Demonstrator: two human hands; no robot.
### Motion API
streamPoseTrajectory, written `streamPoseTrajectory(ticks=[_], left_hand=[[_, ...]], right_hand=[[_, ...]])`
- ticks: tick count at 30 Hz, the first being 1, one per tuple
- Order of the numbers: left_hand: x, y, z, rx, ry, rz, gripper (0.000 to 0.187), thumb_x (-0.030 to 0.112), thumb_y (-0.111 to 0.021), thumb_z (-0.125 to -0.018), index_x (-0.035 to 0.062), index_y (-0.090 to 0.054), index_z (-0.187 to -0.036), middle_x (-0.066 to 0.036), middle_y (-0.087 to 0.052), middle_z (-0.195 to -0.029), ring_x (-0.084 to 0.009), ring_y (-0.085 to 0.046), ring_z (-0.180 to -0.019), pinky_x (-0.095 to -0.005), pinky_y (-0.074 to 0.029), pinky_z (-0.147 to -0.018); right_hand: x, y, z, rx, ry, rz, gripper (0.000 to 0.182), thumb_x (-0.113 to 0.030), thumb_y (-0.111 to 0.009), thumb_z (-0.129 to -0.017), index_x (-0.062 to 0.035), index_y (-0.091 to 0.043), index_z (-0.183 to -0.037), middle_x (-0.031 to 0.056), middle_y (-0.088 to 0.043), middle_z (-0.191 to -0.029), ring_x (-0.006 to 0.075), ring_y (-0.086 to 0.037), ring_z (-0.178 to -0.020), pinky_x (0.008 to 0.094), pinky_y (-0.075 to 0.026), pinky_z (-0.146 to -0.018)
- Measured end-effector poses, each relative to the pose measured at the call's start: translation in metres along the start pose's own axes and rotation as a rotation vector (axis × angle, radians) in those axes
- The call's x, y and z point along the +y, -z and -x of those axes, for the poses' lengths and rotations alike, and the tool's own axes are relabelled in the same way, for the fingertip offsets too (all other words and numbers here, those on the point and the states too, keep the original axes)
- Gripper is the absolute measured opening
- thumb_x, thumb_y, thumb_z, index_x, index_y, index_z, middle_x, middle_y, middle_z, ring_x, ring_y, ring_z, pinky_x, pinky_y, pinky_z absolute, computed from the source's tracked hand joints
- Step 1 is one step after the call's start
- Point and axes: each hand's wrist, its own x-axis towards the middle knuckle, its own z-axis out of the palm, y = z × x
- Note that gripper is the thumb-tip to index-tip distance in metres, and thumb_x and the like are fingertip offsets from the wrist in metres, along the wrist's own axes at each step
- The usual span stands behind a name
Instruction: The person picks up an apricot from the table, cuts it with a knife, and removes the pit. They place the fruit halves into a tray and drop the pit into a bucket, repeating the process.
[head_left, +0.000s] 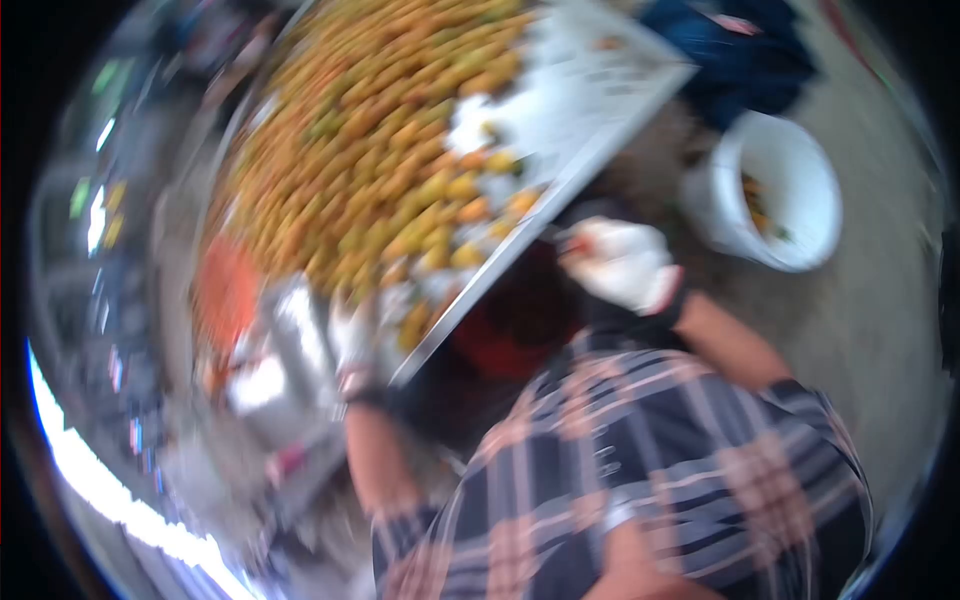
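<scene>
A tilted metal-edged table [600, 75] carries a wide layer of yellow-orange fruits [370, 150], their exact kind blurred. At the near end of the pile is my left hand [352, 335] in a white glove, close to the last fruits; motion smears its fingers. My right hand [620, 265], also white-gloved, hangs just off the table's edge. Its fingers are curled together, with a small reddish patch at the fingertips; what they hold cannot be made out.
A white bucket [715, 200] with some yellow-orange pieces inside stands to the right on the ground. Behind it lies a dark blue cloth or bag [735, 60]. An orange-red round thing [228, 290] and a shiny metal container [300, 315] are on the left.
</scene>
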Motion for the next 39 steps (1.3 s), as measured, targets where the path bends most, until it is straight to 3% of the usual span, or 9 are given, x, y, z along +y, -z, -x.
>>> streamPoseTrajectory(ticks=[1, 8, 14, 18, 24, 27, 35, 37, 39], left_hand=[[-0.001, 0.014, -0.004, 0.009, -0.149, -0.133, 0.038, 0.012, -0.070, -0.092, 0.0012, -0.054, -0.125, -0.008, -0.066, -0.101, -0.0164, -0.065, -0.081, -0.0283, -0.053, -0.065], [0.023, 0.049, 0.025, 0.161, -0.001, -0.150, 0.033, 0.014, -0.065, -0.091, -0.0008, -0.052, -0.117, -0.011, -0.064, -0.093, -0.0145, -0.065, -0.072, -0.0291, -0.052, -0.062], [0.002, 0.035, 0.004, -0.034, 0.036, -0.439, 0.029, 0.017, -0.065, -0.090, 0.0085, -0.058, -0.118, -0.013, -0.066, -0.096, -0.0199, -0.065, -0.075, -0.0327, -0.052, -0.069], [0.009, 0.021, -0.004, -0.060, -0.410, -0.843, 0.028, 0.026, -0.067, -0.086, 0.0073, -0.066, -0.107, -0.019, -0.067, -0.100, -0.0333, -0.066, -0.087, -0.0404, -0.051, -0.079], [0.015, 0.039, 0.008, -0.205, -0.075, -1.017, 0.034, 0.034, -0.072, -0.085, 0.0091, -0.067, -0.107, -0.020, -0.066, -0.105, -0.0368, -0.064, -0.098, -0.0417, -0.051, -0.084], [0.000, 0.033, 0.013, -0.297, -0.163, -1.114, 0.042, 0.040, -0.073, -0.084, 0.0088, -0.066, -0.111, -0.020, -0.065, -0.108, -0.0380, -0.064, -0.099, -0.0433, -0.052, -0.085], [-0.007, 0.025, 0.008, -0.263, -0.220, -1.095, 0.049, 0.043, -0.075, -0.082, 0.0090, -0.064, -0.115, -0.019, -0.063, -0.102, -0.0372, -0.065, -0.096, -0.0444, -0.053, -0.084], [-0.012, 0.032, 0.005, -0.190, -0.264, -0.975, 0.049, 0.038, -0.077, -0.082, 0.0088, -0.064, -0.119, -0.016, -0.066, -0.101, -0.0283, -0.068, -0.087, -0.0373, -0.055, -0.076], [0.002, 0.026, 0.013, -0.118, 0.008, -0.506, 0.045, 0.035, -0.077, -0.083, 0.0071, -0.065, -0.116, -0.016, -0.068, -0.103, -0.0237, -0.067, -0.086, -0.0349, -0.053, -0.075]], right_hand=[[0.000, -0.002, 0.000, -0.062, -0.078, -0.018, 0.015, -0.025, -0.070, -0.085, -0.0114, -0.065, -0.082, 0.0142, -0.065, -0.072, 0.0344, -0.066, -0.067, 0.0432, -0.052, -0.058], [0.000, 0.000, -0.007, -0.110, -0.086, -0.079, 0.017, -0.016, -0.074, -0.081, -0.0075, -0.063, -0.090, 0.0161, -0.065, -0.077, 0.0367, -0.066, -0.073, 0.0425, -0.052, -0.062], [-0.011, -0.010, -0.007, -0.098, -0.052, -0.003, 0.018, -0.016, -0.075, -0.080, -0.0078, -0.062, -0.090, 0.0158, -0.065, -0.077, 0.0368, -0.066, -0.071, 0.0416, -0.052, -0.061], [-0.011, -0.012, -0.005, -0.102, -0.041, 0.034, 0.018, -0.014, -0.076, -0.080, -0.0078, -0.062, -0.089, 0.0159, -0.064, -0.076, 0.0369, -0.065, -0.070, 0.0412, -0.052, -0.060], [-0.020, -0.013, -0.010, -0.105, -0.082, 0.043, 0.018, -0.013, -0.076, -0.079, -0.0073, -0.061, -0.087, 0.0158, -0.064, -0.075, 0.0369, -0.065, -0.070, 0.0407, -0.051, -0.060], [-0.022, -0.017, -0.012, -0.129, -0.078, 0.067, 0.018, -0.012, -0.076, -0.079, -0.0072, -0.060, -0.086, 0.0157, -0.064, -0.075, 0.0370, -0.065, -0.070, 0.0409, -0.051, -0.060], [-0.026, -0.015, -0.014, -0.112, -0.073, 0.094, 0.017, -0.014, -0.076, -0.080, -0.0072, -0.061, -0.085, 0.0164, -0.063, -0.074, 0.0374, -0.065, -0.070, 0.0412, -0.050, -0.059], [-0.026, -0.012, -0.013, -0.116, -0.157, 0.018, 0.019, -0.016, -0.077, -0.079, -0.0066, -0.062, -0.085, 0.0173, -0.063, -0.073, 0.0378, -0.065, -0.071, 0.0413, -0.050, -0.060], [-0.019, -0.008, -0.012, -0.112, -0.194, -0.013, 0.020, -0.017, -0.077, -0.079, -0.0055, -0.062, -0.086, 0.0185, -0.062, -0.072, 0.0390, -0.063, -0.070, 0.0394, -0.050, -0.060]])
